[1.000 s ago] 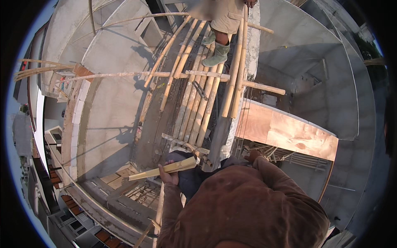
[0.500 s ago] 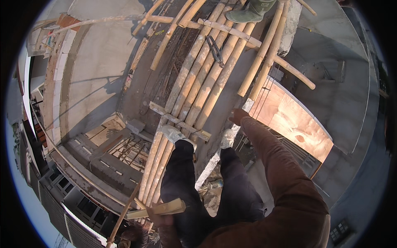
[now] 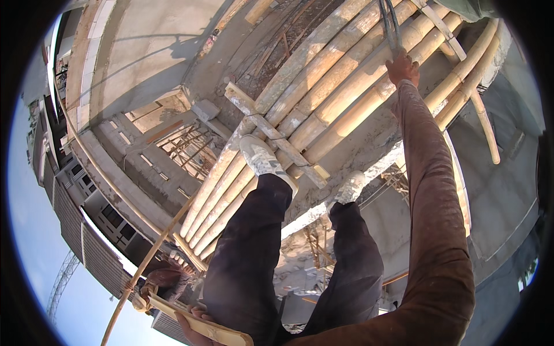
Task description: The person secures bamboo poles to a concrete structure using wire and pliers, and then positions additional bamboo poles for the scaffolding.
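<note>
Far off at the upper right, my right hand point(image 3: 402, 68) is closed on the head end of a pair of long-handled pincers point(image 3: 389, 23). Their dark handles point away over the bamboo poles point(image 3: 346, 69). Close to my body at the lower edge, my left hand point(image 3: 193, 331) is wrapped round pale wooden strips point(image 3: 222, 334), held beside my left thigh. My left shoe point(image 3: 259, 154) stands on the poles near a lashed crosspiece point(image 3: 271, 131). The other shoe point(image 3: 351, 187) rests on a narrow concrete wall top point(image 3: 309, 219).
Another person point(image 3: 167, 282) is below at the lower left, beside a slanting bamboo pole point(image 3: 138, 274). A green boot point(image 3: 470, 8) shows at the top right. Open drops lie on both sides of the walkway. More bamboo poles point(image 3: 470, 75) run along the right.
My right hand has moved from above the wall top forward to the pincers and taken hold of them. My body leans further forward. The left hand keeps the wooden strips, now lower in view.
</note>
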A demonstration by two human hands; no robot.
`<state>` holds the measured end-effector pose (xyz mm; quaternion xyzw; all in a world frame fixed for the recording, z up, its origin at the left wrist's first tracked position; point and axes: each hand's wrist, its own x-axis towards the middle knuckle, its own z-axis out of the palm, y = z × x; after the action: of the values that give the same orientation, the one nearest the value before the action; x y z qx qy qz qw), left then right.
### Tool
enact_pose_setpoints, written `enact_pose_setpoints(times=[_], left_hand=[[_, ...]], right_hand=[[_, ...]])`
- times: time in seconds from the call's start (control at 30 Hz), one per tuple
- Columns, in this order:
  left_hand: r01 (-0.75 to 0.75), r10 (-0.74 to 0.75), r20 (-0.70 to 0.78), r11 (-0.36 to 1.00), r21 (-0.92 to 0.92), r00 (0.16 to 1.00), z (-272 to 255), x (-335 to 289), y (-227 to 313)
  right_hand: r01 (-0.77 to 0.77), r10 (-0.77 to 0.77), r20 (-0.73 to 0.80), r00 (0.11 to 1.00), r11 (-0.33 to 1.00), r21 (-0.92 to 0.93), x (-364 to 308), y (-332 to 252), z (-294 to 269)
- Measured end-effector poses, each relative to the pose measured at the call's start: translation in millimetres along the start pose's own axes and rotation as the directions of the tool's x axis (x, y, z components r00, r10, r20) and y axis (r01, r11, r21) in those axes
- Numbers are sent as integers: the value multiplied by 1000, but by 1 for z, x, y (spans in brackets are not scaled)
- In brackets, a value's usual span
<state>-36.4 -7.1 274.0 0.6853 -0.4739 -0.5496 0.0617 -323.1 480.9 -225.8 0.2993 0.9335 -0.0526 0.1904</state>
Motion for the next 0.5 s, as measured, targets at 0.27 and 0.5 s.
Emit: enact_pose_setpoints(times=[0.27,0.5], left_hand=[[32,-5,142,982,-189,990,-7,18,-4],[24,22,236,981,-193,971,3,9,-4]], right_hand=[[4,-15,55,998,982,191,-14,4,-18],[33,7,-82,997,878,477,-125,42,-35]])
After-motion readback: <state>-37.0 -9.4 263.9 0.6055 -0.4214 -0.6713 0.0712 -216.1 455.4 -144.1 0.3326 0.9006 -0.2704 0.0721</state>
